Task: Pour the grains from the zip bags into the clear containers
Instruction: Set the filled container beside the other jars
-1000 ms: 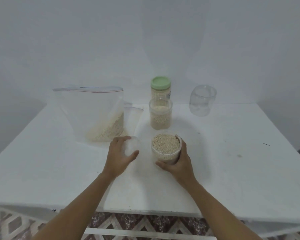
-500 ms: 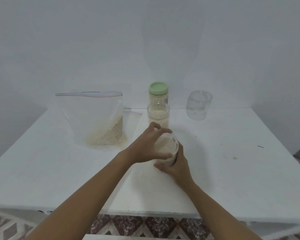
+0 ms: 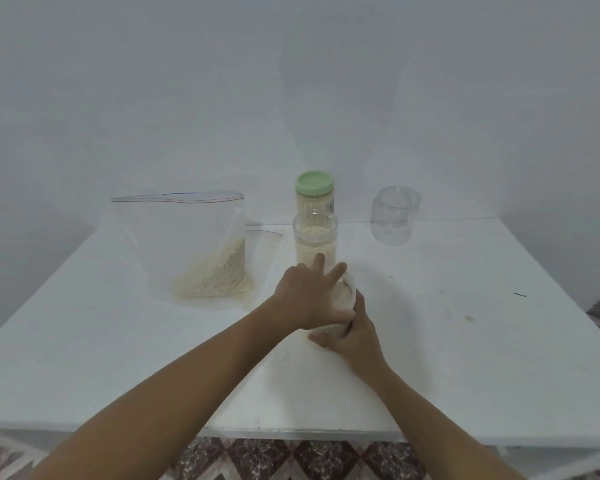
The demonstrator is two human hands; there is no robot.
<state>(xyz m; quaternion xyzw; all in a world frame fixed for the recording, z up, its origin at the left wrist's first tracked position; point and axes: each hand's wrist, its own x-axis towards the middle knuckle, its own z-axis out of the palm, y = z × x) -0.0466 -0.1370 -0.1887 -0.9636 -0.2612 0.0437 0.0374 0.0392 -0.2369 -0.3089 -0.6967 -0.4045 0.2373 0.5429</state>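
The grain-filled clear container [image 3: 329,329] is being gripped round its lower wall by the right hand [image 3: 353,337] on the table [image 3: 465,341]. The clear lid [image 3: 347,289], held beside it a second ago, is now being clasped onto its mouth by the curled fingers of the left hand [image 3: 307,296]. The zip bag [image 3: 184,244] is being left standing, unmoved, at the left.

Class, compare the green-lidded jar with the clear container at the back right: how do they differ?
The green-lidded jar is capped; the clear container has no lid. The green-lidded jar holds pale grains; the clear container looks empty. Both are clear-walled and stand far back on the white table.
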